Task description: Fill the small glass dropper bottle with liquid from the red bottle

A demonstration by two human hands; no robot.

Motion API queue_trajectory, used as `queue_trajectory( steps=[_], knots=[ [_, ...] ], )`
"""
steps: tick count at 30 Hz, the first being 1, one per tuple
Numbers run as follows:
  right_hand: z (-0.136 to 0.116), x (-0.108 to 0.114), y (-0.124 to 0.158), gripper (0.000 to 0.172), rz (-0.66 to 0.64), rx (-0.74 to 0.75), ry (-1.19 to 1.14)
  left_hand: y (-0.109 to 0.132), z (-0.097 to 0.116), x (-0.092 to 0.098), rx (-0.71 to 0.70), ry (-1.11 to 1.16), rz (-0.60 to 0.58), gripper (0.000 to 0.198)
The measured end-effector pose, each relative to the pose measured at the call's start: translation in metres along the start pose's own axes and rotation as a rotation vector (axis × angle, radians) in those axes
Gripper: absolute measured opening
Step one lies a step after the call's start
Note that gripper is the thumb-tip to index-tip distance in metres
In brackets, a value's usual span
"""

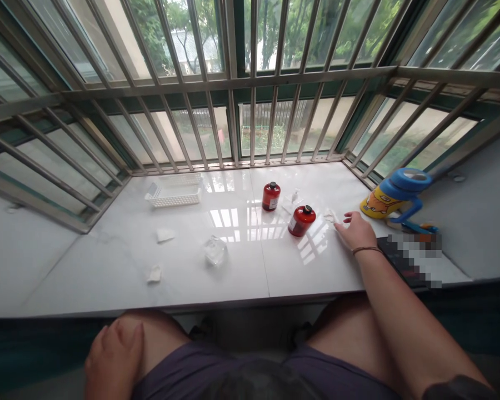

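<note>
My right hand point(356, 232) is low over the right side of the white surface, with its fingers loosely bent and apart. Close to its fingertips lies a crumpled bit of white tissue point(329, 215); whether they touch is unclear. Left of that hand a red bottle point(302, 222) with a black neck and a pale label leans slightly. Behind it a second red bottle point(270, 198) stands upright. Between and behind them is a small clear-and-white piece point(294, 198), too indistinct to name. My left hand point(114, 355) rests on my left knee, fingers lying along it, holding nothing.
A white perforated basket point(175, 201) sits at the back left. White tissue pieces point(165, 235) and a clear glass-like object point(215, 251) lie nearer. A blue-yellow mug point(389, 194) stands at right, beside a dark flat object point(400, 261). Metal bars point(233, 83) line the window.
</note>
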State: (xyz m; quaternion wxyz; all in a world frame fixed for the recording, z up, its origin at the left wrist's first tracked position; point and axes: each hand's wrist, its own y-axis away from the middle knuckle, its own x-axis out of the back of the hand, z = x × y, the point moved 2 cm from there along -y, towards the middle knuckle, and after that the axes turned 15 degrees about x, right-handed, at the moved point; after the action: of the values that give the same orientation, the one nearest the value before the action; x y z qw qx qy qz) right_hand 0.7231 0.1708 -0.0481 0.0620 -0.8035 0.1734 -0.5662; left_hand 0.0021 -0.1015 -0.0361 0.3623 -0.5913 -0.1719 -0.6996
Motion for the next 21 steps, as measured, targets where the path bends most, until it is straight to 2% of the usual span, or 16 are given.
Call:
queue_trajectory(
  steps=[4, 6, 8, 12, 15, 19, 21],
  knots=[
    [-0.003, -0.004, 0.0, 0.041, 0.001, -0.008, -0.044, -0.005, 0.056, 0.027, -0.134, 0.175, 0.126, 0.068],
    [-0.007, -0.001, 0.001, 0.041, 0.031, -0.016, -0.073, -0.004, 0.089, 0.036, -0.177, 0.309, 0.129, 0.057],
    [-0.011, 0.006, 0.004, 0.045, 0.09, -0.02, -0.104, -0.003, 0.119, 0.038, -0.238, 0.412, 0.079, 0.051],
    [-0.027, 0.03, 0.025, 0.047, 0.226, -0.05, -0.179, -0.004, 0.164, 0.022, -0.289, 0.507, -0.082, 0.053],
    [-0.045, 0.046, 0.06, 0.048, 0.288, -0.121, -0.352, -0.004, 0.191, 0.001, -0.285, 0.51, -0.217, 0.067],
    [-0.074, 0.054, 0.118, 0.057, 0.264, -0.191, -0.561, -0.006, 0.223, -0.024, -0.252, 0.493, -0.333, 0.09],
    [-0.087, 0.053, 0.143, 0.058, 0.22, -0.199, -0.656, -0.008, 0.234, -0.034, -0.234, 0.492, -0.364, 0.092]
  ],
)
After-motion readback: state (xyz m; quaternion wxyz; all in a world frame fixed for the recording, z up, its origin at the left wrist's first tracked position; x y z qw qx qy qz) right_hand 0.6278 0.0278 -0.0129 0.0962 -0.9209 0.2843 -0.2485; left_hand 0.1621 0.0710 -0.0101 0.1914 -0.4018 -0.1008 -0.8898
